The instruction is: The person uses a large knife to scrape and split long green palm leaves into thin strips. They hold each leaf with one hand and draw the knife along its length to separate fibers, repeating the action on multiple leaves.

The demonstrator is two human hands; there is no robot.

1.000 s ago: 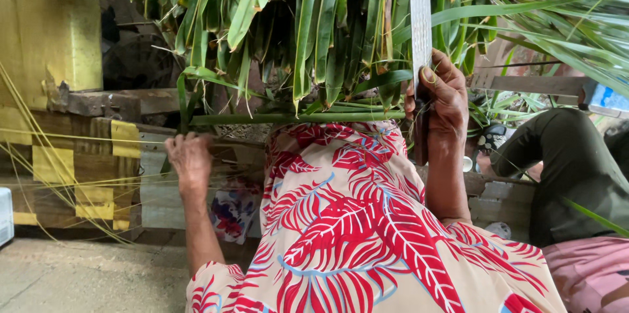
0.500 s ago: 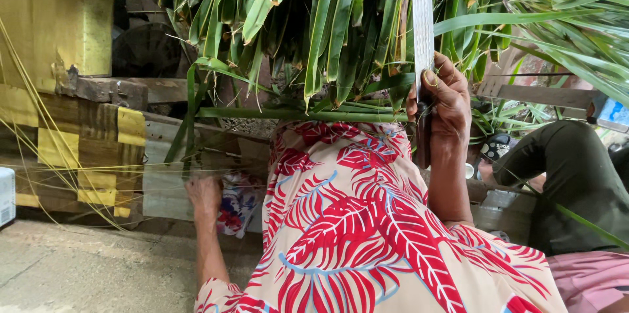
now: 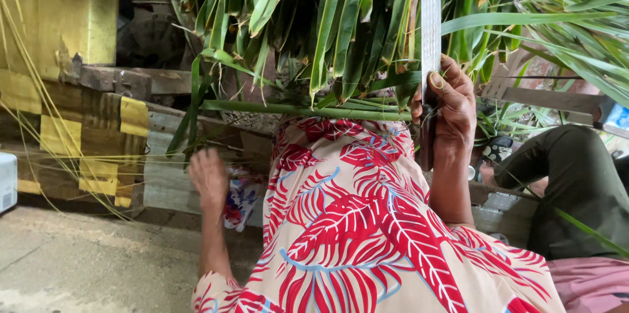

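My right hand is shut on the handle of a long silvery blade that stands upright against a hanging bunch of long green leaves. A single long green leaf lies across my knee, which is covered by a cream cloth with red leaf print. My left hand is low on the left, blurred, fingers curled around thin pale leaf strands that stretch away to the left.
Yellow-painted worn planks stand at the left above a concrete floor. A white box sits at the left edge. Another person in a dark green garment and pink cloth sits at the right.
My left hand has dropped from the left end of the leaf on my knee, down and slightly right, drawing thin strands with it. My right hand stays on the blade.
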